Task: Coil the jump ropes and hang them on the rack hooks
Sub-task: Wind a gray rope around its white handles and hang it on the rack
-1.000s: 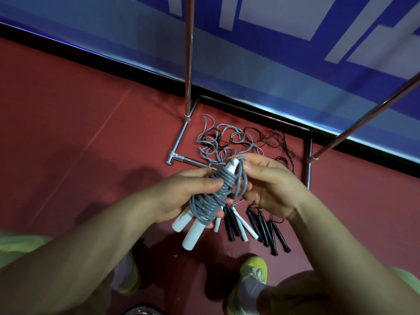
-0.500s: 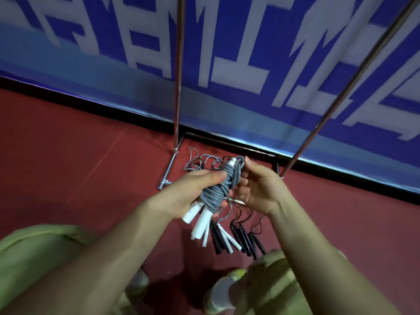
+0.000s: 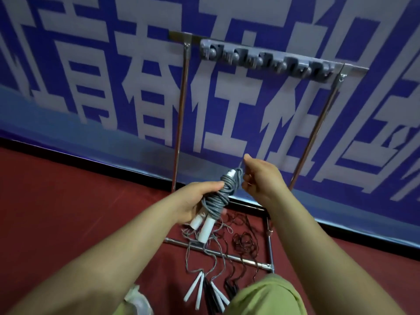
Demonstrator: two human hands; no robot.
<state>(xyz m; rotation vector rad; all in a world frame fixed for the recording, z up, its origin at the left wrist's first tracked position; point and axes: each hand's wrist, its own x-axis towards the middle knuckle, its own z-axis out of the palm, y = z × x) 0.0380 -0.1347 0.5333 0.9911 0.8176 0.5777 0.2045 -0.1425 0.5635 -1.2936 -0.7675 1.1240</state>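
A coiled grey jump rope (image 3: 221,196) with two white handles sticking out below is gripped in my left hand (image 3: 193,202). My right hand (image 3: 259,178) pinches the top of the same coil, at its loop end. Above, a grey strip of hooks (image 3: 266,61) runs along the top bar of a metal rack (image 3: 180,114). The hooks look bare. The coil is well below them, between the rack's two uprights. On the floor lie loose grey ropes (image 3: 204,248) with white handles and tangled black ropes (image 3: 244,242).
The rack's base bars (image 3: 227,254) lie on the red floor with ropes draped over them. A blue banner with white characters (image 3: 113,87) fills the wall behind. My green-clad knee (image 3: 266,296) is at the bottom, beside the loose handles (image 3: 204,292).
My view has tilted up and the hook strip has come into sight. Both hands have raised the coiled grey rope away from the floor pile; the right hand now pinches its top.
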